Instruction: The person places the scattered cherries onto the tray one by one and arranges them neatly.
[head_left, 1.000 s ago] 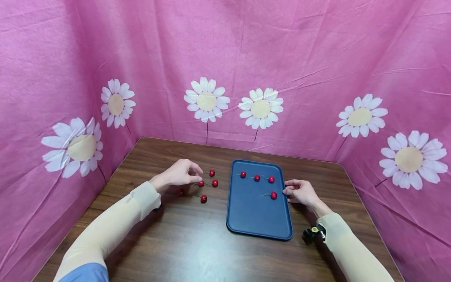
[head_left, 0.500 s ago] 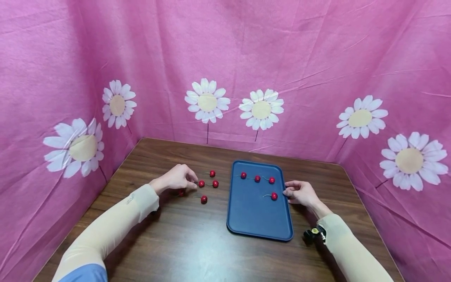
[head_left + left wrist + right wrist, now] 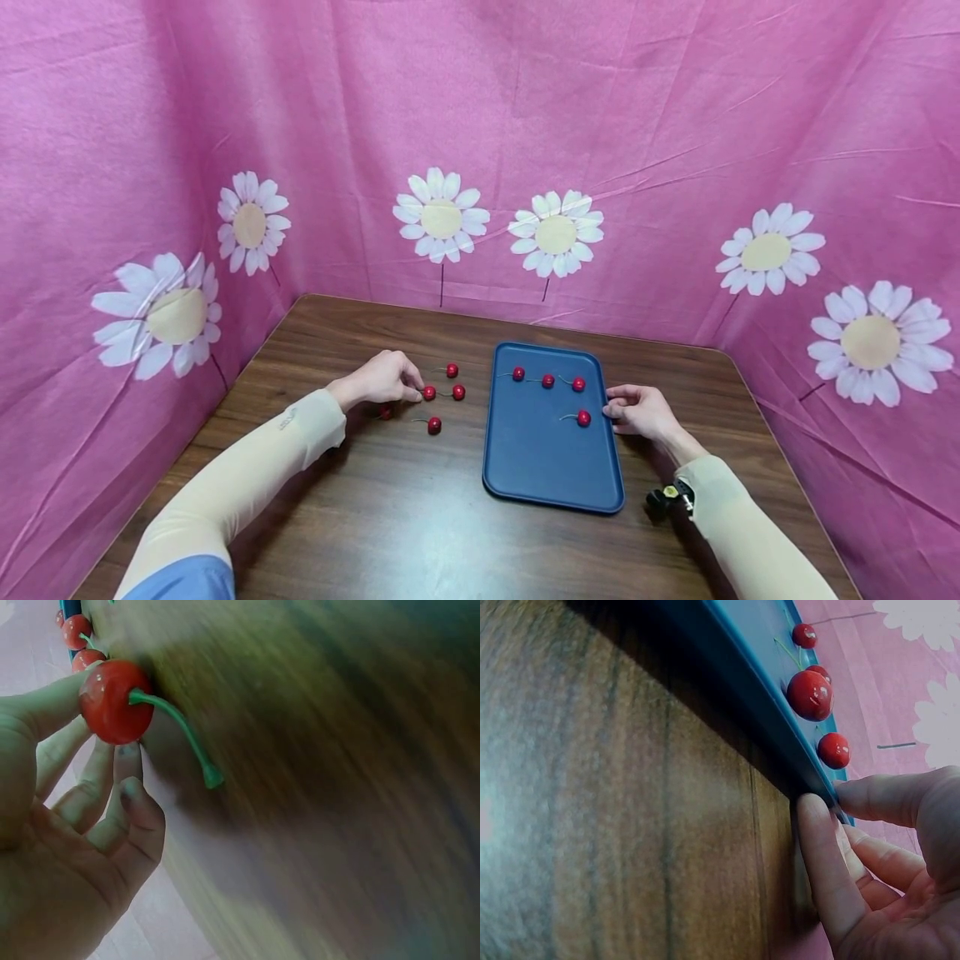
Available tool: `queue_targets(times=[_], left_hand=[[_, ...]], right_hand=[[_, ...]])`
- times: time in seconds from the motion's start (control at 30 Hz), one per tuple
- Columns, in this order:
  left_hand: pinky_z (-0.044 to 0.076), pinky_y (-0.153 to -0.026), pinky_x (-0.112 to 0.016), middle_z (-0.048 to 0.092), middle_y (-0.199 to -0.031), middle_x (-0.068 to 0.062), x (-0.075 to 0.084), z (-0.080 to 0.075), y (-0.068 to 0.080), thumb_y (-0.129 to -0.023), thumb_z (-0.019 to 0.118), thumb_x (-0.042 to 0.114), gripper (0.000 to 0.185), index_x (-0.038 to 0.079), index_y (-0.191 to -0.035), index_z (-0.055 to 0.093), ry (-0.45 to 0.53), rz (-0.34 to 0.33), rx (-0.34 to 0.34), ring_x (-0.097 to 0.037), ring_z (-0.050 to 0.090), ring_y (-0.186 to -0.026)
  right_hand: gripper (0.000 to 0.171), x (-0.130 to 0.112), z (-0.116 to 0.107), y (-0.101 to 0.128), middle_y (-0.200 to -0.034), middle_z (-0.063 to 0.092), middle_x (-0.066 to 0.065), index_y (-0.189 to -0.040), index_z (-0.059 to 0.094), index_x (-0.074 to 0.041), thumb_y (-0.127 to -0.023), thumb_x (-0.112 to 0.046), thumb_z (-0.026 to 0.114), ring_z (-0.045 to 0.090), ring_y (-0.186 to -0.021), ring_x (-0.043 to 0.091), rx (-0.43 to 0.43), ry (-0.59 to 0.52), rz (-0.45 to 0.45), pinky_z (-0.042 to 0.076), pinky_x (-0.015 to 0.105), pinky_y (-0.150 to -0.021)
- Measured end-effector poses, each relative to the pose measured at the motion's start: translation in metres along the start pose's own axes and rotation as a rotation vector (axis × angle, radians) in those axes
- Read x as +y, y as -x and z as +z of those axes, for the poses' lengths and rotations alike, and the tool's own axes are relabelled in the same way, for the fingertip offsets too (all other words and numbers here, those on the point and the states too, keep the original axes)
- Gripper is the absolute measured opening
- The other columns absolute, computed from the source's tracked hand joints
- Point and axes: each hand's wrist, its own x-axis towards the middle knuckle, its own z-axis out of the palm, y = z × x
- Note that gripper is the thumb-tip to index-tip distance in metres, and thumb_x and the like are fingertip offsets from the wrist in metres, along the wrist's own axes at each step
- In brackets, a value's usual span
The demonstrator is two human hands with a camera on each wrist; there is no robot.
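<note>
My left hand (image 3: 384, 379) pinches a red cherry (image 3: 116, 701) between thumb and fingertips, low over the wood. The cherry's curved green stem (image 3: 184, 731) points away from the fingers in the left wrist view. Around that hand lie more cherries: one behind (image 3: 452, 370), one to its right (image 3: 458, 392), one nearer the front (image 3: 434, 426) and one partly hidden below the wrist (image 3: 385, 412). My right hand (image 3: 642, 412) holds the right rim of a blue tray (image 3: 551, 467) between thumb and fingers. On the tray are a row of cherries (image 3: 548, 381) and a single cherry (image 3: 583, 418) in front.
The brown wooden table (image 3: 390, 517) carries everything. A pink cloth (image 3: 480, 100) printed with white daisies surrounds its back and sides. Under the right sleeve a black wrist device (image 3: 663, 500) sits close over the table.
My left hand has lowered and come in to the cherry, its fingertips now closed on it. The right hand and the tray have stayed in place.
</note>
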Motion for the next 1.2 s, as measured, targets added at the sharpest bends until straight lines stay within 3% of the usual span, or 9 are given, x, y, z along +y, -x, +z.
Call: queue_targets(times=[0.57,0.8,1.2], left_hand=[[0.056,-0.08,-0.032,0.084,-0.087,0.01,0.0,0.004,0.0,-0.094,0.088,0.019,0.009,0.025,-0.089,0.089,-0.042,0.026,0.072,-0.004,0.065,-0.078],[0.055,-0.078,-0.03,0.081,-0.083,0.012,0.002,0.002,0.002,-0.096,0.087,0.019,0.009,0.025,-0.088,0.088,-0.039,0.019,0.068,-0.004,0.063,-0.076],[0.054,-0.08,-0.031,0.078,-0.081,0.012,0.016,-0.007,-0.001,-0.098,0.086,0.02,0.011,0.024,-0.088,0.087,-0.019,0.026,0.074,-0.006,0.062,-0.077]], right_hand=[[0.054,0.002,0.001,0.0,-0.09,0.077,-0.007,-0.148,0.055,0.021,-0.102,0.002,0.075,0.072,-0.079,0.002,-0.007,0.02,-0.014,0.067,0.027,-0.069],[0.054,0.003,0.001,-0.001,-0.09,0.077,-0.006,-0.148,0.055,0.021,-0.101,0.002,0.075,0.072,-0.078,0.003,0.001,0.019,-0.014,0.068,0.028,-0.068],[0.055,0.001,0.002,0.002,-0.091,0.077,-0.006,-0.148,0.054,0.022,-0.101,0.003,0.075,0.073,-0.078,0.003,-0.005,0.004,-0.021,0.068,0.028,-0.068]])
